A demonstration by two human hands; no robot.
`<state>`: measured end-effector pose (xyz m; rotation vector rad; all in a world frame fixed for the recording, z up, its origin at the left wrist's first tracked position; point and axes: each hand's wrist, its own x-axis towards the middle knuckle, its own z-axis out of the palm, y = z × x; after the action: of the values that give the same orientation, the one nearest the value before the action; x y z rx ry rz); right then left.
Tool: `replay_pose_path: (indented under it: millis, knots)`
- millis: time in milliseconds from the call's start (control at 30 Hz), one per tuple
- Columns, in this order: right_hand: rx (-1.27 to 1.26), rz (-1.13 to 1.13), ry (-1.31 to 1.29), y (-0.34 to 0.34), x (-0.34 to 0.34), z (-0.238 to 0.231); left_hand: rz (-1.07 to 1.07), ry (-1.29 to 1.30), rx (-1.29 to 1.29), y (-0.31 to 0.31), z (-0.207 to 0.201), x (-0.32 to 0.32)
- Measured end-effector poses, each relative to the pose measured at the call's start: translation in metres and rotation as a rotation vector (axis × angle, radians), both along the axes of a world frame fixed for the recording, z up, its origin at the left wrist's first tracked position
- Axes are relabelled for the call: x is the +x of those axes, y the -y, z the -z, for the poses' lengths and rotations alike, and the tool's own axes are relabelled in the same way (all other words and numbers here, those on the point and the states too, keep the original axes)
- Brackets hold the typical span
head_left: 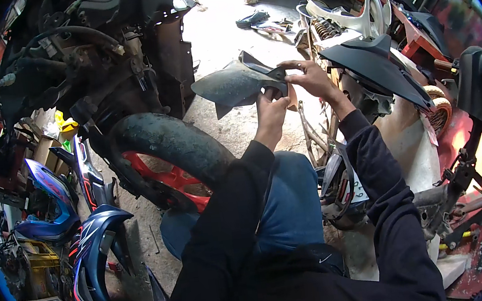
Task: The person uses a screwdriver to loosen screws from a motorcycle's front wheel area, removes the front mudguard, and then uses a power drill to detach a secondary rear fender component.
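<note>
A dark grey, dusty motorcycle mudguard point(230, 83) is held up in front of me, its broad pointed end toward the left. My left hand point(272, 114) grips its narrower right end from below, with the fingers partly hidden behind the part. At the same end, my right hand point(311, 80) pinches the edge between thumb and fingers. Just left of and below the mudguard is a motorcycle's black tyre point(171, 136) on a red wheel rim point(179, 178). My knee in blue jeans point(291, 201) is below my hands.
The stripped motorcycle body point(106, 65) fills the upper left. Blue painted fairings point(94, 244) lie at the lower left, near a yellow crate point(42, 256). On the right are a black body panel point(371, 67), a white frame-like part point(365, 14) and a black seat point(479, 84).
</note>
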<state>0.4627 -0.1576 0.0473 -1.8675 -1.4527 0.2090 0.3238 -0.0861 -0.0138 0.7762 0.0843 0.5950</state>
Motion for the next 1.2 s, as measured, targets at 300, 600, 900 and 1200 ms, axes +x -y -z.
replay_pose_path:
  millis: [300,600,900,1200]
  knots:
    - [-0.131,0.241,0.051,-0.029,-0.001,0.046,-0.179,-0.097,0.079,-0.003,0.065,0.041]
    - [-0.090,0.181,0.205,-0.045,0.008,0.144,-0.014,-0.923,0.331,-0.015,0.098,0.036]
    - [-0.239,0.243,0.128,-0.046,0.012,0.216,-0.267,-0.929,0.336,-0.046,0.147,0.026]
    - [-0.437,0.233,0.262,-0.010,0.069,0.244,-0.161,-0.850,0.261,-0.034,0.096,0.032]
